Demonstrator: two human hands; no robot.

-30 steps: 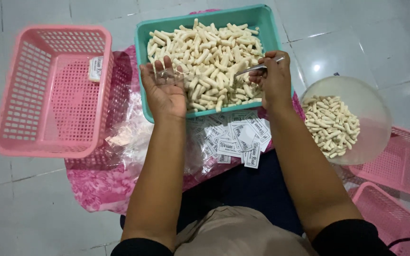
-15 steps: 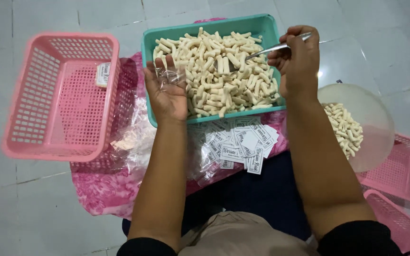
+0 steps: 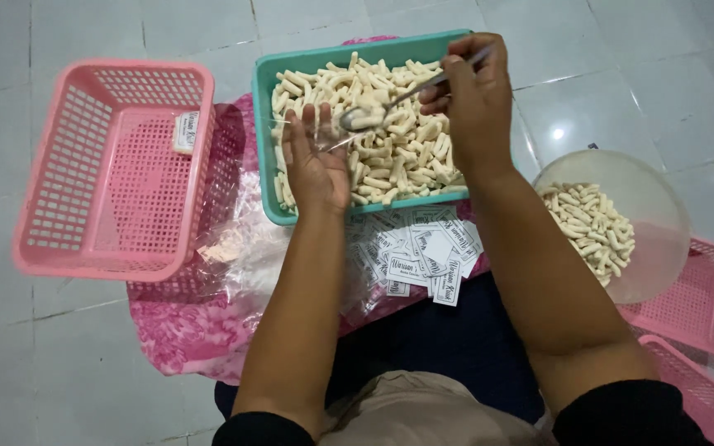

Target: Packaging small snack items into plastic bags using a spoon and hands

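- Right hand (image 3: 474,99) is pinching a spoon (image 3: 390,101), its bowl over the snacks (image 3: 382,140) in the teal tray (image 3: 263,107).
- Left hand (image 3: 316,161) is gripping a clear bag (image 3: 324,136) at the tray's near-left edge.
- Pink basket (image 3: 109,169) is lying just left; bowl (image 3: 646,206) right; labels (image 3: 423,256) are touching the near rim.
- Floor beyond the tray is lying open.

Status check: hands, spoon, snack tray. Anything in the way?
Right hand grips metal spoon, loaded, over the teal tray of snack sticks. Left hand holds a clear plastic bag open at the spoon's bowl. Nothing blocking between them.
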